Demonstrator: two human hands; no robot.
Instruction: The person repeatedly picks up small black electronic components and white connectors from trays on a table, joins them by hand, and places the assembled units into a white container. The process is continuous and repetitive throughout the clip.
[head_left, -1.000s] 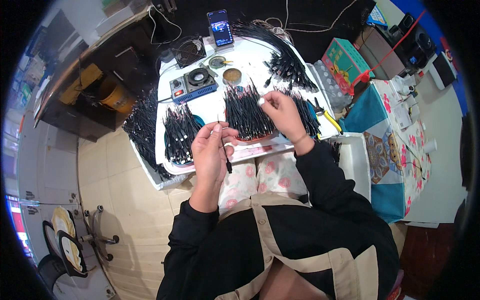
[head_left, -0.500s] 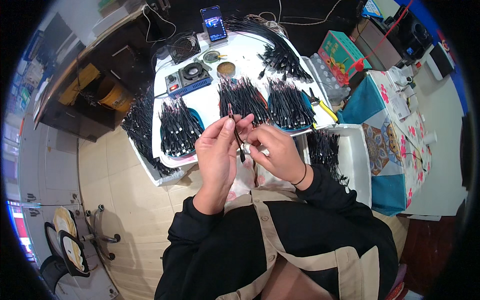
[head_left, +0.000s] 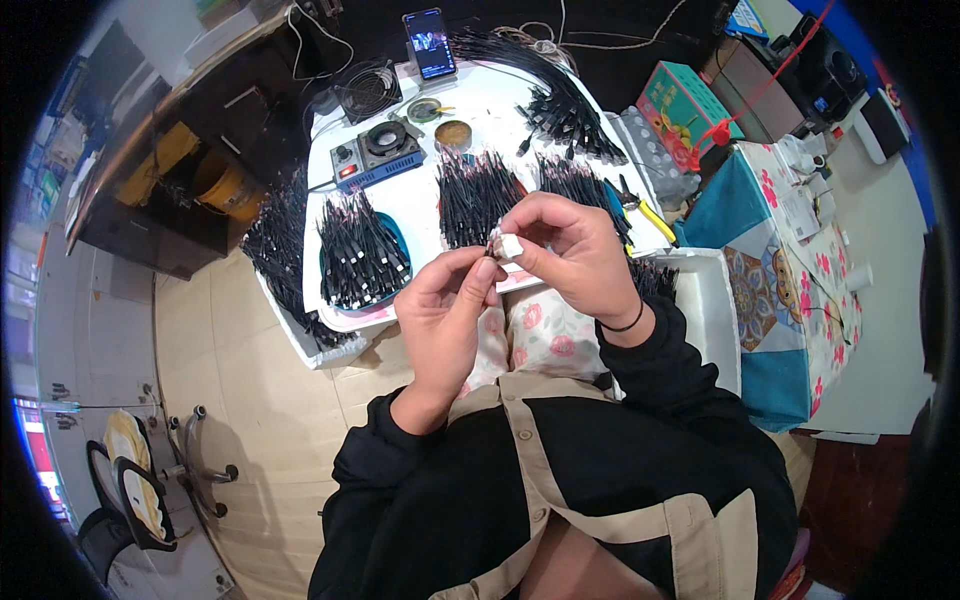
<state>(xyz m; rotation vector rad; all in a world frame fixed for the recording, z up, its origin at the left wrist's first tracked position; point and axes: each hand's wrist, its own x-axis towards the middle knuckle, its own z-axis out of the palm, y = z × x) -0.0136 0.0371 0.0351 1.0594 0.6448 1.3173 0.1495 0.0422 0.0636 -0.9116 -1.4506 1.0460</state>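
Over my lap, my left hand [head_left: 445, 310] is closed in a pinch, thumb against fingertips, on a short black cable that is almost wholly hidden by the fingers. Its fingertips meet those of my right hand [head_left: 578, 255], also closed, pinching at the cable's upper end. A small white wrap or scrap [head_left: 509, 245] shows at the right thumb and forefinger; I cannot tell which it is. Just beyond the hands stands a dense bundle of black cables [head_left: 475, 200] with bare reddish wire ends upward. Another cable bundle [head_left: 570, 185] is partly covered by my right hand.
On the white table [head_left: 420, 240] are a blue soldering pot [head_left: 383, 155], a round tin [head_left: 453, 134], a phone [head_left: 431, 45] on a stand, yellow-handled pliers [head_left: 650, 220] and a left cable bundle [head_left: 362, 255]. White foam boxes [head_left: 705, 310] flank the table.
My right hand has moved up and toward the far side, meeting the left fingertips at the cable's upper end. My left hand has lowered slightly, and the dangling cable connector is now hidden.
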